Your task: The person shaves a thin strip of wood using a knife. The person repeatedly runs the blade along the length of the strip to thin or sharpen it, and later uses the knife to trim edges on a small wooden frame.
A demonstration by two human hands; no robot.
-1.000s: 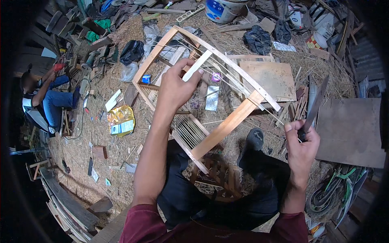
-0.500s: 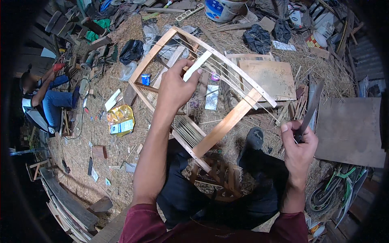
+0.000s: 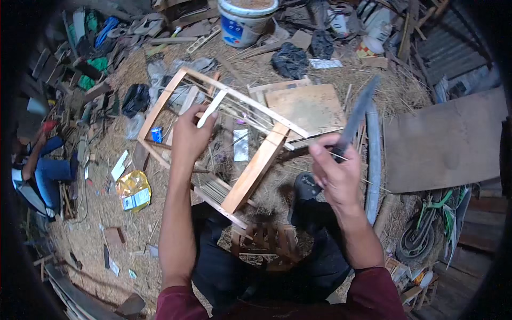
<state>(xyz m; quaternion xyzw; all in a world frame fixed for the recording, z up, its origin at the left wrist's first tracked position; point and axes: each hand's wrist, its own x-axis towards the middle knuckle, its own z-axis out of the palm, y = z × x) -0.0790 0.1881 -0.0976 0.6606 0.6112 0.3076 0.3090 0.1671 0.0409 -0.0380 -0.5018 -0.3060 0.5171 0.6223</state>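
Note:
A pale wooden frame [image 3: 256, 168] with thin slender rods along its sides stands tilted in front of me, its near corner by my legs. My left hand [image 3: 191, 136] is closed on a whitish crosspiece [image 3: 212, 109] of it, thumb on one side. To the right of the frame, my right hand [image 3: 338, 170] grips a long dark-bladed knife [image 3: 359, 111], blade pointing up and away. A thin pale strip shows by those fingers; whether they pinch it is unclear. The knife's handle is mostly hidden in the hand.
Beyond the frame lies a wooden panel [image 3: 306, 109]; a larger brown board [image 3: 448, 144] is at right. A slatted wooden piece [image 3: 266, 242] sits between my legs. At far left, a person [image 3: 50, 165] holds something red. A white-and-blue bucket [image 3: 246, 24] stands at the back.
My right hand with the knife has come closer to the frame and lifted a little. The left hand keeps its hold on the crosspiece. The whole view has shifted to the right.

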